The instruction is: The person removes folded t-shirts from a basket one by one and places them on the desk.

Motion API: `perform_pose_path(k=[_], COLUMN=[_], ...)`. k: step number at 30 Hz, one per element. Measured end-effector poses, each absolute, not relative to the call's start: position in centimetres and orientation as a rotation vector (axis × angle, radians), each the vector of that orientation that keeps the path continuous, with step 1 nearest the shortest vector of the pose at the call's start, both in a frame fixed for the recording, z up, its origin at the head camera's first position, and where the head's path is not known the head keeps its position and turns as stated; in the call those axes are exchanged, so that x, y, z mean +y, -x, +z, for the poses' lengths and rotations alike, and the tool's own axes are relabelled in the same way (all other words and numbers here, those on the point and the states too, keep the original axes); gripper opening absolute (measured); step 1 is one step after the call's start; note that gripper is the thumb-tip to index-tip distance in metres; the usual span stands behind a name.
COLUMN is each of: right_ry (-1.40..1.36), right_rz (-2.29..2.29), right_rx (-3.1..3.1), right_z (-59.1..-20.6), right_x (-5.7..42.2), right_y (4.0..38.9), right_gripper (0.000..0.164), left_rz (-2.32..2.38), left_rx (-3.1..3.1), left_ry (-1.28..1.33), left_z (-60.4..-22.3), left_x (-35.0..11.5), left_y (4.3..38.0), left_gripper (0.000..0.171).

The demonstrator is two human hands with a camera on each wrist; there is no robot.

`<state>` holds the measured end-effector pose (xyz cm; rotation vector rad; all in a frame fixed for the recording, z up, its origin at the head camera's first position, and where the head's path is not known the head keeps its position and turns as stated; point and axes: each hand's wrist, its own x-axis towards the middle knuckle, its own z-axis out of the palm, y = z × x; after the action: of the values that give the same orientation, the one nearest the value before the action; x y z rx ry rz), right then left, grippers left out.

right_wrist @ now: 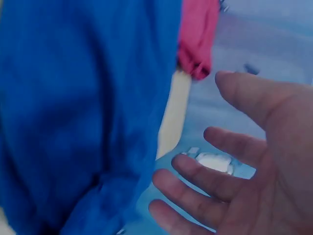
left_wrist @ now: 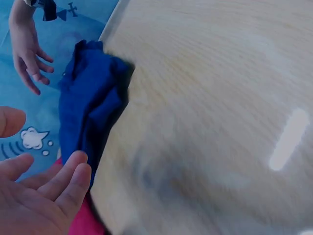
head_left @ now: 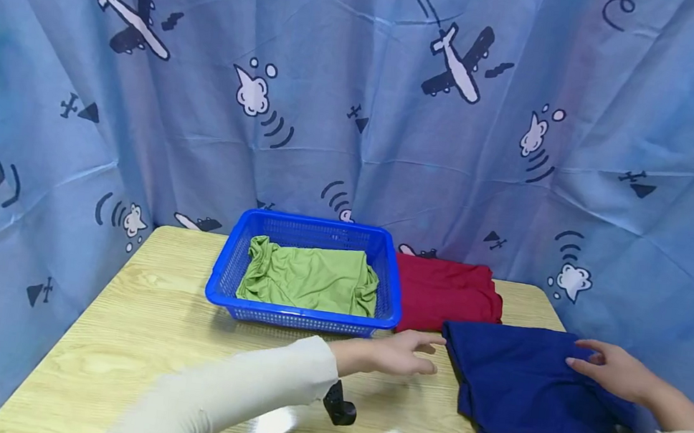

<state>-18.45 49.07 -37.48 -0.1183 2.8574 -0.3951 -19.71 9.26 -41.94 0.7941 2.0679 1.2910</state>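
A dark blue folded cloth (head_left: 527, 390) lies on the right part of the table, its far edge against a red folded cloth (head_left: 448, 294). My left hand (head_left: 391, 355) hovers by the blue cloth's left edge, fingers apart and holding nothing. Over on the other side, my right hand (head_left: 619, 371) is by the cloth's right end, its fingers spread in the right wrist view with nothing in them. Creases run along the blue cloth (right_wrist: 93, 98) there. Whether either hand touches the fabric is hard to tell, though both wrist views show gaps.
A blue plastic basket (head_left: 303, 312) stands at the back middle of the table, with a green folded cloth (head_left: 313, 277) inside. The red cloth is right beside it. A blue printed curtain (head_left: 335, 99) hangs behind and around the wooden table (head_left: 130, 341).
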Motion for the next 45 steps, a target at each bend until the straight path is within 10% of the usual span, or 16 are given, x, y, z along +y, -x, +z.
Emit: perform_pose_path(k=[45], right_ry=[0.652], right_rz=[-1.058], right_rx=[2.478], right_z=[-33.6], right_x=[23.9], right_y=[23.1], right_gripper=[0.054], left_rz=[1.205], left_rx=[2.393], left_ry=[-0.563], left_z=[-35.5], left_x=[-13.0], left_y=[25.9], left_gripper=[0.043])
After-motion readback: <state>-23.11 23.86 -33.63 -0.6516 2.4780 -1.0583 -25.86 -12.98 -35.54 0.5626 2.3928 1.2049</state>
